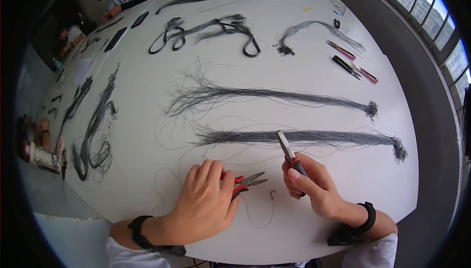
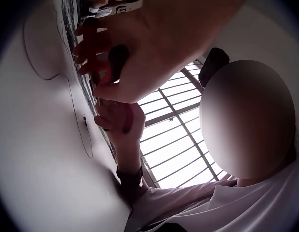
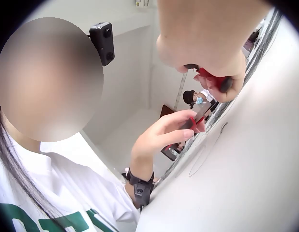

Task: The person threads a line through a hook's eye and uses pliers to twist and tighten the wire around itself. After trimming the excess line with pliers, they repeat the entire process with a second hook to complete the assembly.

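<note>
Here, my left hand (image 1: 206,197) clasps needle-nose pliers (image 1: 248,182) flat on the table (image 1: 147,140) beside a small hook (image 1: 273,194), while my right hand (image 1: 306,179) holds flat-nose pliers (image 1: 289,153) raised, seemingly ready for gripping wire.

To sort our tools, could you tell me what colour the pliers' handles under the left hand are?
Red and black, clearest in the head view, on the pliers under the left hand.

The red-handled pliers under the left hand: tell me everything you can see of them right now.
The pliers lie flat on the white table, with red and black handles and dark metal jaws that taper to points. The jaws stand slightly parted and point right, toward the right hand. The left hand covers the handles, fingers curled over them, so the handle ends are hidden. A thin loose wire runs on the table just below the jaws. The left wrist view shows red grip among the fingers.
</note>
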